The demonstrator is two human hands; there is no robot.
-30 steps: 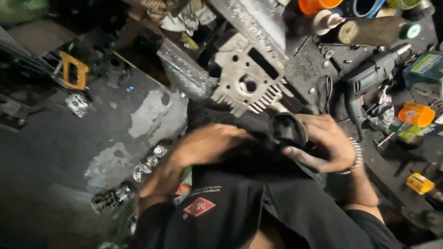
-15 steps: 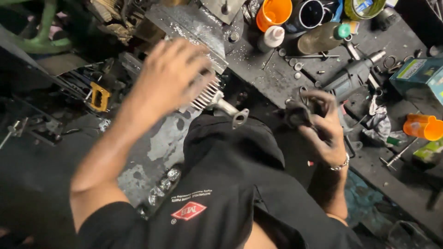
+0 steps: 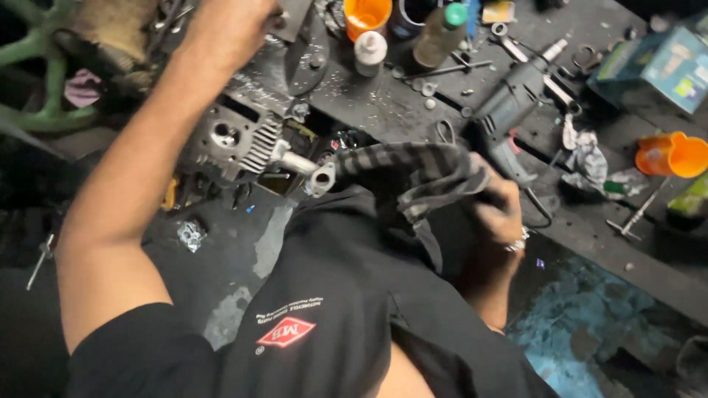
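My right hand is closed on a dark striped cloth, bunched in front of my black shirt at the bench edge. Whatever lies under the cloth is hidden. My left arm stretches up to the top of the view. There my left hand sits by a grey metal plate, and its fingers are mostly out of sight. Below that arm lies a finned grey engine cylinder head, whose short pipe flange almost touches the cloth.
A grey power drill lies on the dirty black bench just beyond my right hand. Behind it stand an orange cup, a white bottle and a brown bottle. A teal box and another orange cup sit far right.
My left arm has risen from my lap to the far top of the bench. My right hand held a dark round part before; now the striped cloth covers it.
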